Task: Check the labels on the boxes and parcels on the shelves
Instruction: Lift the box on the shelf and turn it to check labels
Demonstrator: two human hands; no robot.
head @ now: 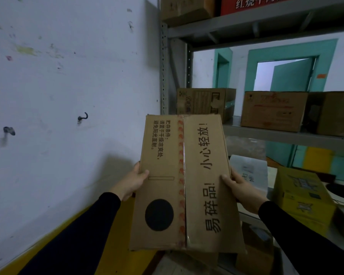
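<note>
The box [184, 181] is held in front of the shelves [286, 135], clear of every shelf board, with its taped top face turned toward the camera. The left hand [132, 182] closes on the left edge, thumb laid over the top face and fingers hidden behind it. The right hand [239, 188] closes on the right edge in the same way, thumb on the face. Both grips sit about midway along the long sides, opposite each other, which balances the load. The box is corrugated cardboard, long and fairly flat. The panels look stiff, but the near end shows slightly lifted flaps, so the seam should not carry load. Printed characters on the right flap read as a fragile and handle-with-care warning; the contents are therefore judged breakable. Weight cannot be read directly; a steady two-handed hold at arm's reach suggests a light to moderate load. The surface is dry, matte board, so slip is unlikely. Take hold at the side edges or under the base, not by the flaps or the tape [181, 175]. Keep the box level and avoid squeezing the faces inward. Storage text, a black disc [159, 214] and an empty outlined field appear on the left flap. No adhesive shipping label is visible on this face. Other cartons [272, 110] stand on the middle shelf behind.
</note>
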